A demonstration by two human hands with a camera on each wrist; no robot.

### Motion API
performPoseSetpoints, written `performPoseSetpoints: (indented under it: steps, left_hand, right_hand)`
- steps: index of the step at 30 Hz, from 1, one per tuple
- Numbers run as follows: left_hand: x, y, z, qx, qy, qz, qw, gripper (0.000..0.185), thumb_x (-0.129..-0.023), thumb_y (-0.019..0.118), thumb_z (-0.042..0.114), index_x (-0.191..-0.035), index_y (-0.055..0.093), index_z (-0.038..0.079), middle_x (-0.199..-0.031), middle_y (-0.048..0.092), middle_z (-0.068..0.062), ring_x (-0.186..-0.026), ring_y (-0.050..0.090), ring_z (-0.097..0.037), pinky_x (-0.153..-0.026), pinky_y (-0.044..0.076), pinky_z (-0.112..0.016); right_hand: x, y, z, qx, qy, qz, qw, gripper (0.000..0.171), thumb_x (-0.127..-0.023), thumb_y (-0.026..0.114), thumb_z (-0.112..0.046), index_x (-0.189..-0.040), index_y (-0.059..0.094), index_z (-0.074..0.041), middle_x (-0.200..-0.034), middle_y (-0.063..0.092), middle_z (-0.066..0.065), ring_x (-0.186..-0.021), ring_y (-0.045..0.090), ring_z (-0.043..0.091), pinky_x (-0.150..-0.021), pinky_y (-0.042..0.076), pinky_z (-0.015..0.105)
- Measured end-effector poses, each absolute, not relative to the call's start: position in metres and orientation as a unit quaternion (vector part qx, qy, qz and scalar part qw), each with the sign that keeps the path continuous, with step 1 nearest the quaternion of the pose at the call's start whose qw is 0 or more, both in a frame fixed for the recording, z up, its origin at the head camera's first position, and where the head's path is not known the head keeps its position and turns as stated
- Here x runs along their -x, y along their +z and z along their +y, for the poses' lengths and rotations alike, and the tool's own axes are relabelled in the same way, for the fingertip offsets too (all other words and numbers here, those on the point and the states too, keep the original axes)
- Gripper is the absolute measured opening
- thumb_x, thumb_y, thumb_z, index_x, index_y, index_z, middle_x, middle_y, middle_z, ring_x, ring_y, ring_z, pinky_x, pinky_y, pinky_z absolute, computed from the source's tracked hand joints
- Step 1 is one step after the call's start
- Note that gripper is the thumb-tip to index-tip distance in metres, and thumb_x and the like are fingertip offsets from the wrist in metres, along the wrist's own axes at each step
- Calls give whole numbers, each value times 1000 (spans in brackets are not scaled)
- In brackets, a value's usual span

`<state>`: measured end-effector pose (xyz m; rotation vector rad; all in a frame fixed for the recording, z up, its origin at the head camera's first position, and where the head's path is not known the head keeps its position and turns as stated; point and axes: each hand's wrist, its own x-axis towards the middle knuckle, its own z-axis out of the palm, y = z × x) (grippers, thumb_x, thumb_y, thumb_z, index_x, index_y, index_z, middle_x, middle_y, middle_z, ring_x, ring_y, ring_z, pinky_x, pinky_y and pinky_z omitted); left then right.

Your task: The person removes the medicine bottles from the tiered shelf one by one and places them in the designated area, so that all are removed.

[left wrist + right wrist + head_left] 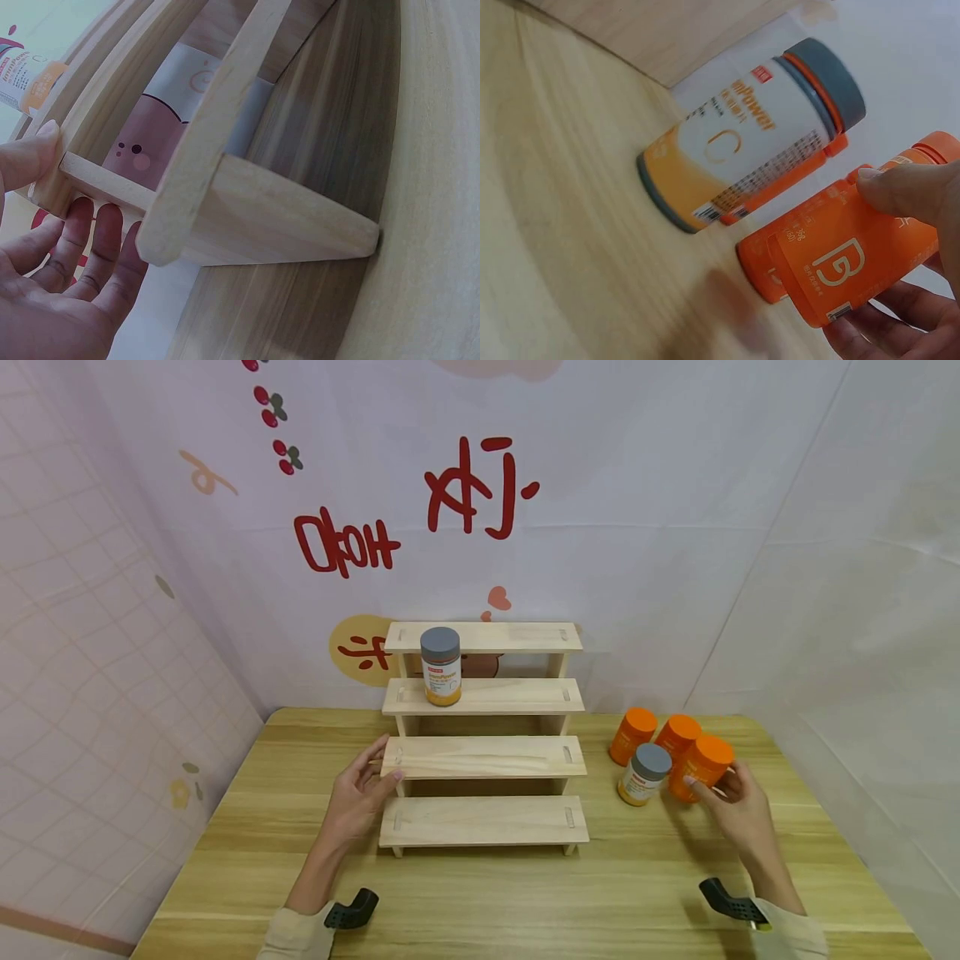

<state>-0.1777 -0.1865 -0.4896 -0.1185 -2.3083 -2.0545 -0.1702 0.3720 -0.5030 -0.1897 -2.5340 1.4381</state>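
Note:
A stepped wooden display rack (483,821) with several tiers stands mid-table. My left hand (354,802) grips the left end of its second tier from the bottom, thumb above and fingers below the board (187,150). At the right, my right hand (738,810) holds an orange bottle (702,767) between thumb and fingers; a white "B" shows on its side (844,262). Beside it stand a grey-lidded white and yellow jar (641,781) and two more orange bottles, one left (632,737), one behind (678,732). Part of the held bottle is hidden by the hand.
Another grey-lidded jar (441,672) stands on the rack's third tier from the bottom, toward the left. A printed white cloth (637,527) hangs behind the wood-grain table (480,910), with further cloth at both sides.

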Motion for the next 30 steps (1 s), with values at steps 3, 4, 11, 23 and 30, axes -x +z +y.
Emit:
performPoseSetpoints:
  steps: [3, 4, 11, 23, 30]
  left_hand:
    - [178, -489, -186, 35, -664, -747, 23, 68, -98, 70, 13, -158, 39, 17, -143, 47, -16, -112, 58, -6, -87, 52, -15]
    - [177, -489, -186, 33, -663, -747, 22, 67, -98, 71, 14, -158, 39, 18, -143, 47, -15, -112, 58, -7, -87, 52, -15]
    - [177, -488, -186, 33, -664, -746, 20, 68, -98, 71, 15, -158, 39, 18, -142, 47, -15, -112, 57, -7, -87, 52, -16]
    - [178, -489, -186, 34, -667, -744, 20, 67, -99, 70, 13, -158, 40, 18, -143, 47, -16, -114, 58, -6, -88, 53, -16]
    - [177, -489, -187, 35, -669, -743, 16, 67, -99, 70, 14, -158, 40, 19, -143, 46, -15, -114, 58, -6, -86, 54, -17]
  right_hand:
    - [170, -508, 372, 65, 493, -861, 107, 73, -96, 74, -31, -157, 38, -16, -126, 57, -15, -102, 52, -19, -83, 48, 4]
    - [170, -510, 372, 66, 493, -861, 106, 72, -96, 75, -30, -156, 38, -14, -126, 58, -13, -102, 52, -19, -84, 47, 3]
    - [169, -517, 371, 74, 475, -872, 94, 72, -96, 74, -36, -152, 38, -9, -141, 55, 23, -100, 50, -20, -82, 45, 2]
    - [169, -525, 374, 58, 459, -881, 97, 61, -94, 77, -34, -137, 43, -8, -130, 59, 1, -102, 48, -19, -83, 44, 1]
    - [167, -515, 375, 33, 459, -882, 105, 69, -94, 78, -29, -146, 39, -4, -121, 58, -15, -104, 49, -18, -85, 44, 2]
